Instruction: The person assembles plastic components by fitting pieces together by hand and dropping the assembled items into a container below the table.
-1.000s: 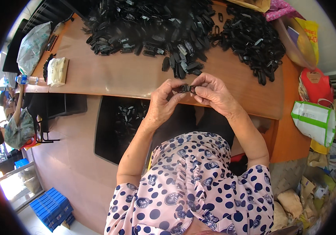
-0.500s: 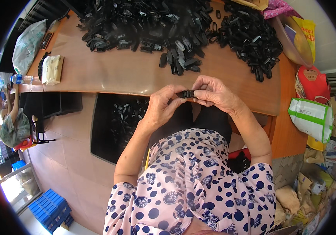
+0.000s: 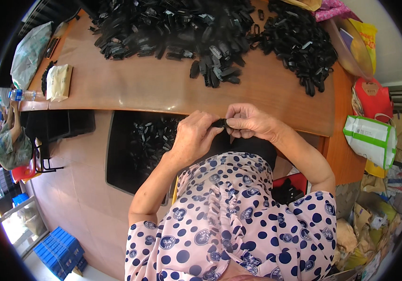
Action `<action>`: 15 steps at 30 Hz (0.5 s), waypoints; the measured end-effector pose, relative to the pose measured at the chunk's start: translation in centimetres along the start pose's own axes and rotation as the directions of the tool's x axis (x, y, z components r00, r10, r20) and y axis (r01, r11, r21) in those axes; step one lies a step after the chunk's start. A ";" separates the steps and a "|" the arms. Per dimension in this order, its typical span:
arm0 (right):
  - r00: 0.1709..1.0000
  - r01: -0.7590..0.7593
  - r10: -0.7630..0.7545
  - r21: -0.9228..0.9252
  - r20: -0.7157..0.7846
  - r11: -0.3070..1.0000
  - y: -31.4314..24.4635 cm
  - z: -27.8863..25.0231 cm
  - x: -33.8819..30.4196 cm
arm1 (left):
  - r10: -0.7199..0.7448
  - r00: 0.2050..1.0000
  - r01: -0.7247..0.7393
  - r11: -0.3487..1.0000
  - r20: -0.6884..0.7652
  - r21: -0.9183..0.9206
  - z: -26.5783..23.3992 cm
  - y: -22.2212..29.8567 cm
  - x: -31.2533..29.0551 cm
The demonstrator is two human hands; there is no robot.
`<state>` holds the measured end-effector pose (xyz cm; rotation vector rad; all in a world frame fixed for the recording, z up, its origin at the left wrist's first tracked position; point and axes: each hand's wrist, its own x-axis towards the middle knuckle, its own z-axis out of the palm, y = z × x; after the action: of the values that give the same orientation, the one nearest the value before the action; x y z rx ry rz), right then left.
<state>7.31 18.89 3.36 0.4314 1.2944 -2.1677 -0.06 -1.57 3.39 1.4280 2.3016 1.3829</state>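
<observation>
Close above my lap, just off the table's front edge, both hands meet at a small black plastic piece (image 3: 219,123). My left hand (image 3: 192,136) pinches its left end between thumb and fingers. The fingers of my right hand (image 3: 253,122) are closed on the right end, covering much of it. Further back on the table (image 3: 130,86) spreads a large heap of similar black pieces (image 3: 177,33). A smaller heap of black parts (image 3: 299,49) lies to its right. Below the table edge, left of my legs, a black tray (image 3: 118,171) contains more such pieces.
A paper packet (image 3: 59,83), a plastic bottle (image 3: 19,95) and a plastic bag (image 3: 31,54) are at the left. Right of the table are a basin (image 3: 350,51), a red bag (image 3: 373,99) and a white-green bag (image 3: 367,138). Blue crates (image 3: 59,253) stand lower left; another person (image 3: 11,147) sits far left.
Both hands have come slightly down toward my lap with the black piece between them. My elbows have spread outward, and the piece has turned and is now more covered by fingers.
</observation>
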 end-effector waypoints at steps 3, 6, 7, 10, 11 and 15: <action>0.998 -0.023 0.014 0.135 0.067 0.991 1.0 0.2 0.2 | -0.267 0.960 0.280 0.927 0.085 -0.250 0.4 0.2 -0.5; 0.978 0.124 -0.140 0.111 0.153 0.986 1.0 1.7 0.7 | -0.333 0.943 0.279 0.769 0.012 -0.575 0.8 -0.4 -0.5; 0.978 0.133 -0.148 0.113 0.144 0.985 1.1 2.0 0.7 | -0.324 0.946 0.274 0.770 0.018 -0.576 0.9 -0.6 -0.5; 0.939 0.084 -0.127 0.145 0.319 0.986 1.9 2.5 0.9 | -0.453 0.884 0.319 0.401 0.117 -0.859 1.3 -1.1 -1.2; 0.940 0.088 -0.131 0.148 0.315 0.985 2.1 2.5 0.8 | -0.450 0.885 0.321 0.400 0.121 -0.858 1.4 -1.1 -1.5; 0.922 0.181 -0.217 0.138 0.322 0.974 3.5 2.7 0.9 | -0.489 0.850 0.387 0.330 0.195 -0.861 1.7 -0.5 -1.8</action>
<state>8.86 14.98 1.72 -0.0374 1.0739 -2.3584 1.47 -1.97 1.43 0.3337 1.3144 1.9715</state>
